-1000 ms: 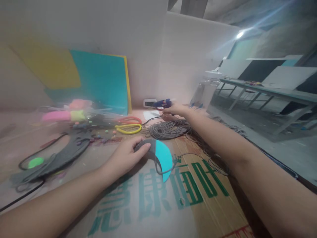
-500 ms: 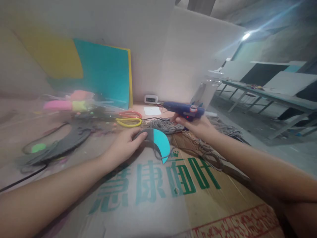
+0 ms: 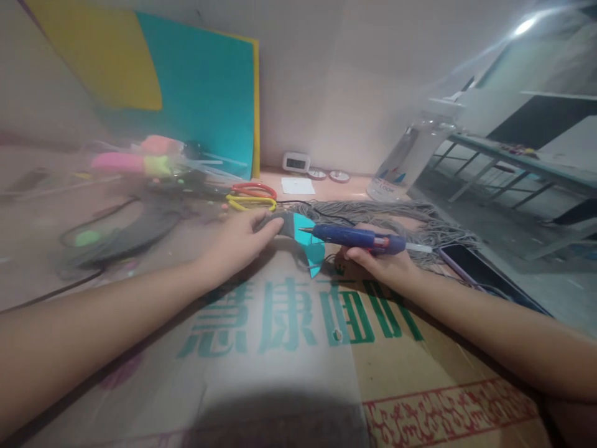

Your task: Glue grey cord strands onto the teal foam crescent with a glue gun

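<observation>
Firmly, the flat-fingered left hand (image 3: 242, 239) pins a curved grey-and-teal foam piece (image 3: 311, 244) steady — the right hand (image 3: 379, 266) clasps a blue plastic glue gun (image 3: 352, 237), its nozzle (image 3: 304, 230) at it.

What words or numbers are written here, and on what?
"康": second of four big green Chinese characters on the flat brown cardboard sheet; the rest I cannot read surely.
Clear plastic bottle label: too blurred.
Small white digital clock: digits too small.
Red print on the cardboard sheet: unreadable.
</observation>
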